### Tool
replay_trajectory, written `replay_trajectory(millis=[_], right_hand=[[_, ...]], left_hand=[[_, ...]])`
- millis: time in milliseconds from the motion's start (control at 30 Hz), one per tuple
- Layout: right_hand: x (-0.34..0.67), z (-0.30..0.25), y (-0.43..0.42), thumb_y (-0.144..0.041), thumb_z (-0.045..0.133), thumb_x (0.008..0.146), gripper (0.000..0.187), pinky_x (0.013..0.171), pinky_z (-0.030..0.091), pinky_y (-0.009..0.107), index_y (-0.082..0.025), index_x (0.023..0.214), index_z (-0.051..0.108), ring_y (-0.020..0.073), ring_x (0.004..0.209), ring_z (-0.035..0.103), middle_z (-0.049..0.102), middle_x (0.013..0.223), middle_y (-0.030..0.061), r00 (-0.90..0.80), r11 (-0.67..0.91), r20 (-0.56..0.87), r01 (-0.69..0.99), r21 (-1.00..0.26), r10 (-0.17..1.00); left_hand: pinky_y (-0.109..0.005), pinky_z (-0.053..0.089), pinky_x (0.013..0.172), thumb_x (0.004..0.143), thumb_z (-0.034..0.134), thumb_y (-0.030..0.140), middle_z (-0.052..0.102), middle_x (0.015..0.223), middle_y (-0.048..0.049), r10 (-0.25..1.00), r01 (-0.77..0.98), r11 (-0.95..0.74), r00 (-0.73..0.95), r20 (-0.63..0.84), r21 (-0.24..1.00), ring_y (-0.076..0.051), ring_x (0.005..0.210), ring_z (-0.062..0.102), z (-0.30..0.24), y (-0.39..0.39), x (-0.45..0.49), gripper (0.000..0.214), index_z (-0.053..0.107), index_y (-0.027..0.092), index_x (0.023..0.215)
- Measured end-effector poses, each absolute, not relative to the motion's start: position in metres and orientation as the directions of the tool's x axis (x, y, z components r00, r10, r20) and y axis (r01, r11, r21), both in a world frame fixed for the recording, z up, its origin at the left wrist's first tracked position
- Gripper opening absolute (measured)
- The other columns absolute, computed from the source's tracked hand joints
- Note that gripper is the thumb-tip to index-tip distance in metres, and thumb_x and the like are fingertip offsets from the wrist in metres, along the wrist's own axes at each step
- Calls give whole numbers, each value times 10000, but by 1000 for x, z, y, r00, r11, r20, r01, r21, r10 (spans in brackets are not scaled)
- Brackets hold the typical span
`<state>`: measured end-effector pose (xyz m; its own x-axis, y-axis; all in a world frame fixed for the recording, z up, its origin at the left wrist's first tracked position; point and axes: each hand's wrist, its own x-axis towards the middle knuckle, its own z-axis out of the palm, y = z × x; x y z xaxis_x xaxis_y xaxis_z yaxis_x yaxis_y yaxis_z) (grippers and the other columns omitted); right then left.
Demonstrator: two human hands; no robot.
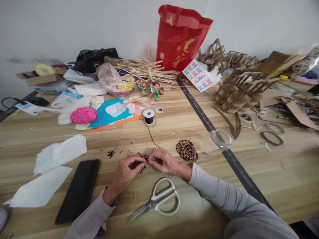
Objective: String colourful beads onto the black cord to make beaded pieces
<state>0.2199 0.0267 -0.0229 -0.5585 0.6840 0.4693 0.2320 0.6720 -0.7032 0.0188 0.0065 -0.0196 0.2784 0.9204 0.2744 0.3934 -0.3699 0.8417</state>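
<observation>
My left hand (127, 170) is closed in a pinch on a strand of dark beads (143, 156), and part of the strand hangs below the fingertips. Close beside it, my right hand (163, 161) is also pinched, thumb against forefinger, fingertips almost touching the left ones. A thin black cord (151, 134) runs from a spool (149, 117) down to my right hand, where the fingers hide its end. To the right of that hand lies a coiled heap of multicoloured bead strands (186, 150). Scissors with pale green handles (159, 198) lie partly open just below my hands.
A black phone (77, 191) and white paper sheets (59, 154) lie at left. Short black cord bits (111, 153) are near my left hand. Pink yarn (83, 115), a clear ring coil (221, 138), small woven baskets (235, 96) and a red bag (181, 36) stand farther back.
</observation>
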Motion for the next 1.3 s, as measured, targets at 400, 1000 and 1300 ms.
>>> replay_trajectory(millis=[400, 1000, 1300], right_hand=[[220, -25, 28, -188, 499, 890, 99, 617, 427, 245, -170, 824, 571, 142, 660, 517, 580, 733, 38, -606, 694, 449, 251, -675, 656], [220, -27, 28, -146, 501, 871, 84, 612, 411, 239, -159, 826, 570, 140, 656, 511, 575, 729, 37, -614, 704, 455, 248, -665, 645], [220, -28, 29, -158, 485, 896, 105, 613, 413, 232, -157, 813, 549, 138, 653, 512, 562, 715, 31, -621, 728, 468, 260, -634, 629]], left_hand=[[-286, 517, 674, 776, 627, 173, 698, 752, -52, 920, 396, -373, 275, 280, 839, -173, 742, 649, -17, 6, 19, 79, 706, 167, 774], [-293, 503, 674, 778, 620, 158, 687, 742, -49, 919, 374, -366, 288, 269, 852, -178, 733, 643, -17, 6, 20, 81, 701, 161, 777], [-283, 500, 686, 758, 644, 154, 694, 738, -52, 921, 368, -364, 277, 273, 855, -182, 738, 644, -19, 6, 20, 72, 715, 166, 767]])
